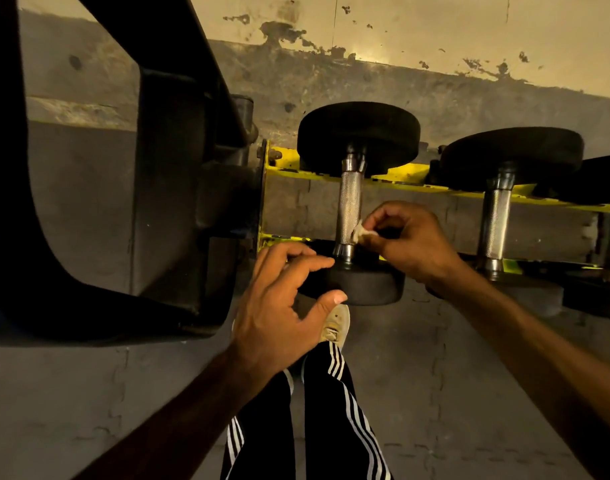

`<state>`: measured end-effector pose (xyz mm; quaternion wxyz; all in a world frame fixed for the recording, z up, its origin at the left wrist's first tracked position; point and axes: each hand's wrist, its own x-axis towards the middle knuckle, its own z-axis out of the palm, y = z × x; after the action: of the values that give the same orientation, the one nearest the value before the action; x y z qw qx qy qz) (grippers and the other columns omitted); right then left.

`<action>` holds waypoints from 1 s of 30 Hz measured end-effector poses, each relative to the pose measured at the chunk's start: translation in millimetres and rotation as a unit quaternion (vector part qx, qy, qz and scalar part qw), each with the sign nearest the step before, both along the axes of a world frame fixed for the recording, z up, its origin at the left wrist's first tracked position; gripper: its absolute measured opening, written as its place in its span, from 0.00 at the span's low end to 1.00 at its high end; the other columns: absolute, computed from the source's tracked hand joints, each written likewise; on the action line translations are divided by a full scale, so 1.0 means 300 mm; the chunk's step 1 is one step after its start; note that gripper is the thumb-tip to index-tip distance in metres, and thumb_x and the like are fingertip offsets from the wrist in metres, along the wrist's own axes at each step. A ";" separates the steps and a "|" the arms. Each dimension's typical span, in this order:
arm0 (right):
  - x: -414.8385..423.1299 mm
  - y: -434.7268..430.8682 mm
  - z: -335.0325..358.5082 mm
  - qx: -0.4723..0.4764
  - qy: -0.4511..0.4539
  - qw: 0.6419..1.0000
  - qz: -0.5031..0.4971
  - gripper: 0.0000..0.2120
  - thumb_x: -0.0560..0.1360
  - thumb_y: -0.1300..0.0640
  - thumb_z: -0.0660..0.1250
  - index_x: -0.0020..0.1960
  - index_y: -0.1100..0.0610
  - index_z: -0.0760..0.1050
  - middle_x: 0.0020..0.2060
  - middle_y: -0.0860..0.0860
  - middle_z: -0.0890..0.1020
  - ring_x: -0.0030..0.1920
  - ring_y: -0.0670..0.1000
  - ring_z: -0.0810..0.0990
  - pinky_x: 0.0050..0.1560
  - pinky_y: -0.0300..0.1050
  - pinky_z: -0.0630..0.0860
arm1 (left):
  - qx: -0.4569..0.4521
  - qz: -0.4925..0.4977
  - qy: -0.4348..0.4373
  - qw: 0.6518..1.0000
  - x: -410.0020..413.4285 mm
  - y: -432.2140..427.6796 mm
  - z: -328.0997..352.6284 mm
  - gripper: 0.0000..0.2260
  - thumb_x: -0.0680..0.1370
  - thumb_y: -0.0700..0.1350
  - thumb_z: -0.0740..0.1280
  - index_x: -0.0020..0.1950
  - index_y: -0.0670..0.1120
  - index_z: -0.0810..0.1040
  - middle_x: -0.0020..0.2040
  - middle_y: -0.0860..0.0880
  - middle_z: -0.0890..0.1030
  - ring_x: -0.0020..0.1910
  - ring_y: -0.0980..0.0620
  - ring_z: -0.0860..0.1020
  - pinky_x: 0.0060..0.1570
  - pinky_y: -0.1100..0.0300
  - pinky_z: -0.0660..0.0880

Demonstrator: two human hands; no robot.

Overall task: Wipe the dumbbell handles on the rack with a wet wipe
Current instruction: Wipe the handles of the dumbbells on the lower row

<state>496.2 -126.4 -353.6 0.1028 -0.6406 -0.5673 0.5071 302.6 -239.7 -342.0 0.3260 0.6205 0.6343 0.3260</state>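
A dumbbell with black round heads lies across the yellow rack (404,174); its knurled steel handle (349,202) runs away from me. My right hand (411,240) pinches a small crumpled white wipe (360,233) against the near right side of that handle. My left hand (283,303) hovers with loosely spread fingers over the dumbbell's near head (366,285), holding nothing. A second dumbbell's handle (494,223) lies to the right, and a third is partly cut off at the right edge.
A large dark machine frame (151,188) stands close on the left. A stained wall (435,36) rises behind the rack. My striped trouser legs and a pale shoe (336,323) are on the grey rubber floor tiles below.
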 end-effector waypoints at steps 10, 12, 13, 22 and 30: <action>0.001 -0.013 -0.022 -0.110 0.033 0.991 -0.073 0.06 0.71 0.65 0.74 0.42 0.55 0.82 0.37 0.46 0.84 0.37 0.40 0.82 0.36 0.33 0.74 | 0.003 -0.044 0.029 0.999 -0.026 0.021 -0.008 0.14 0.73 0.53 0.75 0.55 0.47 0.84 0.54 0.51 0.78 0.56 0.53 0.76 0.53 0.59 0.75; -0.005 0.005 -0.015 -0.101 0.072 0.986 -0.112 0.05 0.72 0.65 0.74 0.45 0.56 0.82 0.38 0.47 0.85 0.36 0.40 0.82 0.36 0.34 0.75 | 0.000 -0.054 0.036 0.998 -0.033 0.029 -0.007 0.15 0.73 0.54 0.74 0.54 0.46 0.84 0.53 0.52 0.78 0.55 0.52 0.76 0.50 0.55 0.76; -0.017 0.024 -0.017 -0.088 0.102 0.978 -0.161 0.06 0.73 0.64 0.73 0.47 0.55 0.82 0.39 0.48 0.85 0.38 0.42 0.83 0.37 0.37 0.75 | -0.003 -0.057 0.038 0.998 -0.035 0.033 -0.005 0.15 0.73 0.55 0.74 0.54 0.47 0.84 0.53 0.52 0.78 0.55 0.52 0.76 0.49 0.55 0.76; -0.004 0.113 -0.067 -0.207 0.146 0.953 -0.165 0.03 0.76 0.59 0.67 0.46 0.54 0.79 0.36 0.49 0.83 0.42 0.51 0.82 0.44 0.46 0.75 | -0.022 -0.053 0.018 0.998 -0.034 0.044 0.004 0.15 0.72 0.56 0.73 0.51 0.47 0.83 0.50 0.54 0.76 0.53 0.53 0.75 0.50 0.55 0.75; -0.091 0.196 -0.135 -0.283 0.271 0.868 -0.304 0.17 0.79 0.64 0.55 0.64 0.61 0.75 0.44 0.54 0.81 0.44 0.52 0.81 0.46 0.46 0.78 | -0.013 -0.049 0.005 0.999 -0.031 0.041 -0.006 0.15 0.71 0.54 0.75 0.52 0.46 0.84 0.50 0.52 0.77 0.53 0.52 0.76 0.52 0.55 0.75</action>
<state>468.8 -67.7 -394.1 0.2159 -0.6205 -0.1263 0.7432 293.4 -227.3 -343.7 0.3466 0.6479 0.6089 0.2988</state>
